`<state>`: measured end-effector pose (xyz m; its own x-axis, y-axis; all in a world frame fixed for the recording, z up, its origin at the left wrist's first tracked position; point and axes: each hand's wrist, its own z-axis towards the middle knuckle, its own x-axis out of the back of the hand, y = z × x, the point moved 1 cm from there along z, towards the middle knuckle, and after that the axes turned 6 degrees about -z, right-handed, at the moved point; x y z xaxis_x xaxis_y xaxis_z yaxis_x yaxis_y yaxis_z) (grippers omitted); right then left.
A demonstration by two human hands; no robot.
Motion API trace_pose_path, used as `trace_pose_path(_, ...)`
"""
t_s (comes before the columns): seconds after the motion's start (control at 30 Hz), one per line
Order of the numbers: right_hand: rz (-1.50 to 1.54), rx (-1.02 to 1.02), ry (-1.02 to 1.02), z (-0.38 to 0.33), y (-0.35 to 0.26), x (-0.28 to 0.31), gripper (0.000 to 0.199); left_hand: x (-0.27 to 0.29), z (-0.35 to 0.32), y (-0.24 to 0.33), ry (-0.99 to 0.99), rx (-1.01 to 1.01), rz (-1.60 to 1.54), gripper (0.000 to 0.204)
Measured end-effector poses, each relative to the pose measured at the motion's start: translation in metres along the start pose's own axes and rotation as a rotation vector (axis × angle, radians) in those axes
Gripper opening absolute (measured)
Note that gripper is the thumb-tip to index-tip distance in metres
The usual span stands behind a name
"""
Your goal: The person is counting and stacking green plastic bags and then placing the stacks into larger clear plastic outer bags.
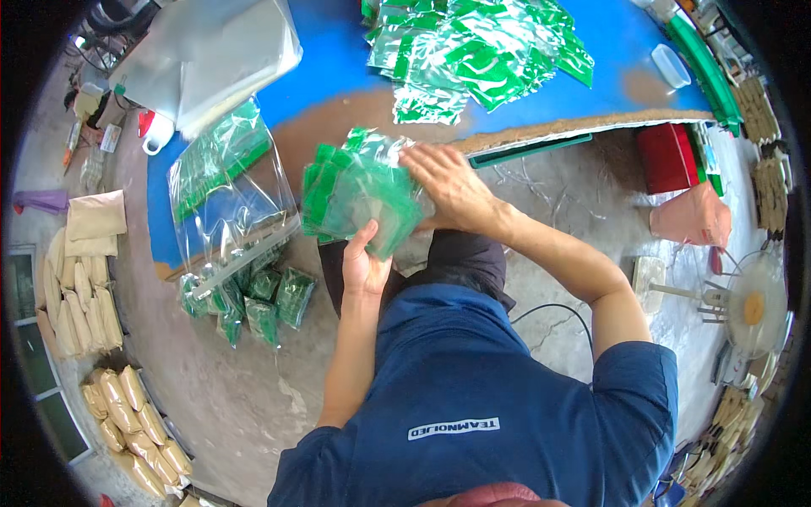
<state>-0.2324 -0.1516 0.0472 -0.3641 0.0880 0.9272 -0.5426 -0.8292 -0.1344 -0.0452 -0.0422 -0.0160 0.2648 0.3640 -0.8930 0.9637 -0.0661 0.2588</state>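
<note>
A fanned stack of small green and clear plastic bags (329, 190) is held above my lap, by the table's near edge. My left hand (367, 264) grips it from below, thumb across the front. Against the stack's upper right side lies my right hand (452, 188), fingers stretched out and thumb hidden. Beyond my hands, a loose heap of similar green and clear bags (490, 51) covers part of the blue table (338, 63). Left of the stack, a large clear bag (270, 190) with green bags inside hangs over the table edge.
Bundled green packets (295, 296) lie on the floor below the large bag. Large clear sheets (224, 59) and a white cup (158, 135) are at the table's left. To the right stand a red box (667, 159), a pink bin (693, 215) and a fan (752, 308).
</note>
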Motion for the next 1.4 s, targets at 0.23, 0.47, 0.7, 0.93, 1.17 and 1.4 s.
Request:
trace_pose_path(0.23, -0.331, -0.164, 0.070, 0.007, 0.079, 0.007, 0.100, 0.018, -0.002, 0.012, -0.002, 0.020, -0.032, 0.051)
trace_pose_path(0.47, 0.065, -0.210, -0.019, 0.061, -0.008, -0.021, 0.069, 0.070, -0.016, 0.039, -0.158, -0.008, -0.162, 0.056)
trace_pose_path(0.7, -0.007, -0.155, 0.193, 0.084, 0.057, -0.027, 0.048, 0.043, -0.024, 0.036, -0.099, -0.129, -0.118, 0.057)
trace_pose_path(0.93, 0.154, -0.080, -0.053, 0.041, 0.006, -0.010, 0.030, 0.006, -0.010, 0.005, -0.057, -0.071, -0.040, 0.052)
trace_pose_path(1.17, -0.063, 0.023, 0.116, 0.066, 0.070, -0.019, 0.030, 0.005, 0.004, -0.001, -0.057, -0.077, -0.111, 0.049)
trace_pose_path(1.4, 0.216, -0.065, -0.060, 0.048, 0.031, 0.017, 0.036, 0.017, 0.006, -0.004, -0.055, -0.057, -0.044, 0.052)
